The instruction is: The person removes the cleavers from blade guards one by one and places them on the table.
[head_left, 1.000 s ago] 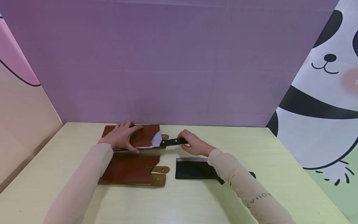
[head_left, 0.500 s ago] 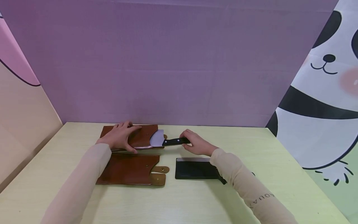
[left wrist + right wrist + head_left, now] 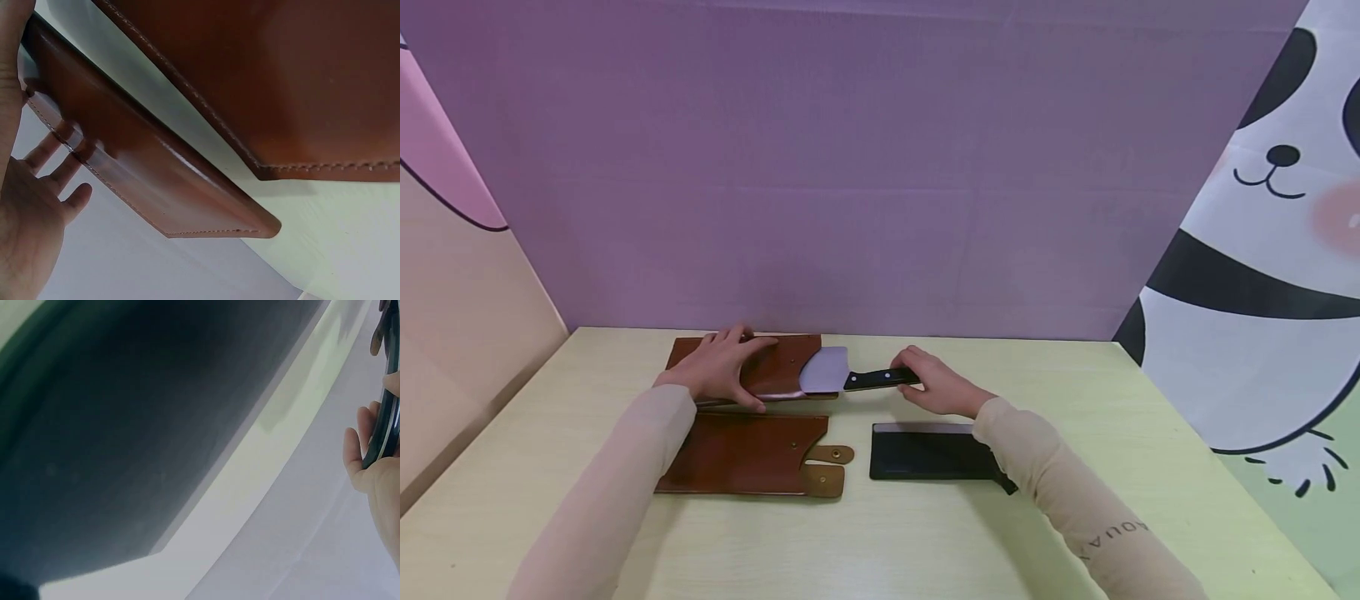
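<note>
My right hand [image 3: 946, 388] pinches the black riveted handle [image 3: 871, 381] of a cleaver. Its wide pale blade [image 3: 825, 372] shows outside the mouth of the far brown leather sheath [image 3: 784, 371]; the remainder is hidden inside. Spread across that sheath, my left hand [image 3: 715, 367] holds it, thumb at the near edge and fingers at the far edge. In the left wrist view, fingertips [image 3: 53, 153] touch the stitched edge. The right wrist view has the fingers around the dark handle [image 3: 382, 434].
A second brown sheath [image 3: 752, 458] with snap straps lies in front of the first. Right of it rests a black-bladed cleaver [image 3: 928, 456], its handle mostly hidden beneath my right sleeve [image 3: 1037, 467]. A purple backdrop [image 3: 850, 167] stands along the table's far edge.
The right hand has moved to the right with the cleaver, and more of the blade shows. My left hand and the far sheath have shifted slightly left.
</note>
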A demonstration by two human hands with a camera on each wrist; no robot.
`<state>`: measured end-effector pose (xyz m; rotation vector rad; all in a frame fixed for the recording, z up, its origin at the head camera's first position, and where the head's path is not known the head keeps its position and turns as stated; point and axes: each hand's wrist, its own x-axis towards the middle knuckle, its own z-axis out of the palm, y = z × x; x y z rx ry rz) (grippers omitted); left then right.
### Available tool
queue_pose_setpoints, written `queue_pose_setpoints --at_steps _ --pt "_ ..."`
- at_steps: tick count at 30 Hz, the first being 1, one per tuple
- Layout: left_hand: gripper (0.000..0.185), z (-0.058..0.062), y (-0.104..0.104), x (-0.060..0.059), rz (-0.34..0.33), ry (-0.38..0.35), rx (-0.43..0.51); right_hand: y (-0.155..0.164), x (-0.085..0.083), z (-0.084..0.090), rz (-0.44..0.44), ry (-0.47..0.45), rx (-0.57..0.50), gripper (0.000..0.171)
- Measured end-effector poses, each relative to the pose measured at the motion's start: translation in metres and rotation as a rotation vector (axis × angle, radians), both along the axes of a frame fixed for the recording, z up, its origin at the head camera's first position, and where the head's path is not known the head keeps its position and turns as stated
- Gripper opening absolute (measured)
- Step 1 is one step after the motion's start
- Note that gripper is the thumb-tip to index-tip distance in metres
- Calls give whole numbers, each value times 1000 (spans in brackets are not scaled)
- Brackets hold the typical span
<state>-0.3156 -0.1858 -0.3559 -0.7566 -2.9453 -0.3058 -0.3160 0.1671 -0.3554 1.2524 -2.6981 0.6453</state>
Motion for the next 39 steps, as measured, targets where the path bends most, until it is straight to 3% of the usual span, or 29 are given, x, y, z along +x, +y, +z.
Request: queue_pose_setpoints --at_steps 39 --pt "99 2 -10 4 26 -27 12 40 3 -1 -39 -12 -28 21"
